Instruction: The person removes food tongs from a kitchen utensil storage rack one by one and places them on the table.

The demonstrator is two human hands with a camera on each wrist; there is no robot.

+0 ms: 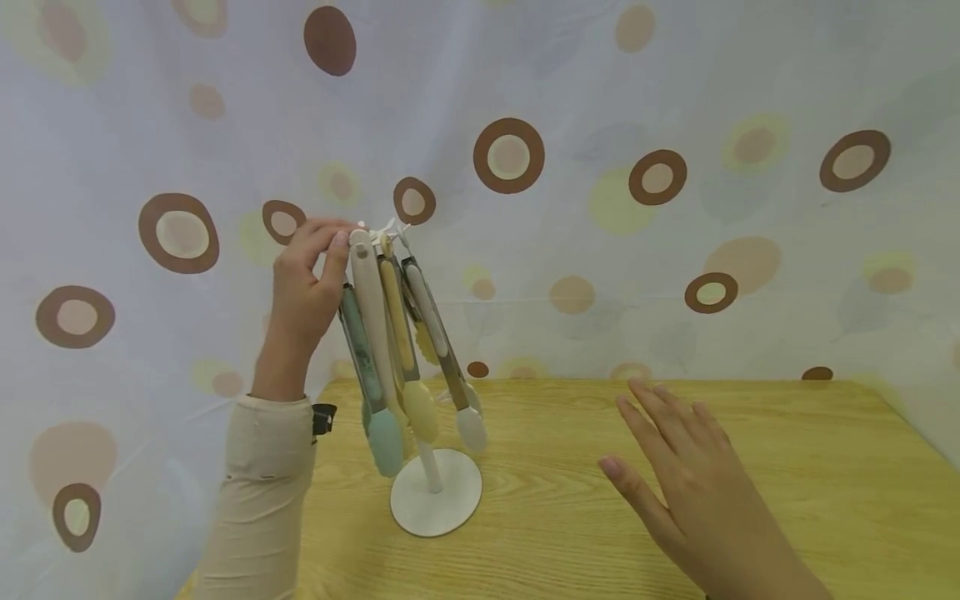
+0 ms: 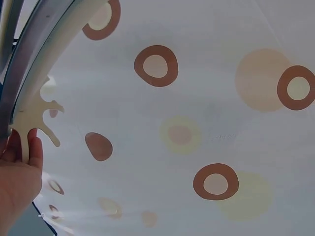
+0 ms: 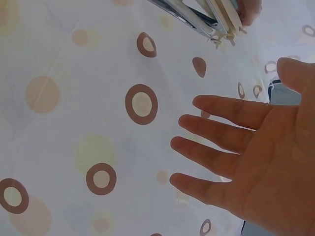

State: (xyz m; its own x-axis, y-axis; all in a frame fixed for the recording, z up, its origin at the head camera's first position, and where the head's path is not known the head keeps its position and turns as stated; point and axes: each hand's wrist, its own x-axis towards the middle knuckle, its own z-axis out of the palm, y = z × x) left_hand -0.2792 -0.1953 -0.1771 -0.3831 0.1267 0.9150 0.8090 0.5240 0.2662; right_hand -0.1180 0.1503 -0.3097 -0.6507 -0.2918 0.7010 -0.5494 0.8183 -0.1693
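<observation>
Several kitchen tongs hang from the branched hooks (image 1: 390,232) of a white stand, whose round base (image 1: 427,517) sits on the table. At the stand's top left, my left hand (image 1: 303,271) pinches one hook prong, seen in the left wrist view between thumb and fingers (image 2: 35,150). Just under that hand hang teal tongs (image 1: 386,442), with beige tongs (image 1: 369,292) beside its thumb. Yellow tongs (image 1: 420,408) and light grey tongs (image 1: 471,427) hang farther right. My right hand (image 1: 693,483) holds nothing, its fingers extended and spread, over the table's right part.
The wood-grain table (image 1: 570,500) runs under the stand and to the right. Behind it hangs a pale curtain (image 1: 570,217) with brown rings and spots, which also covers the left side.
</observation>
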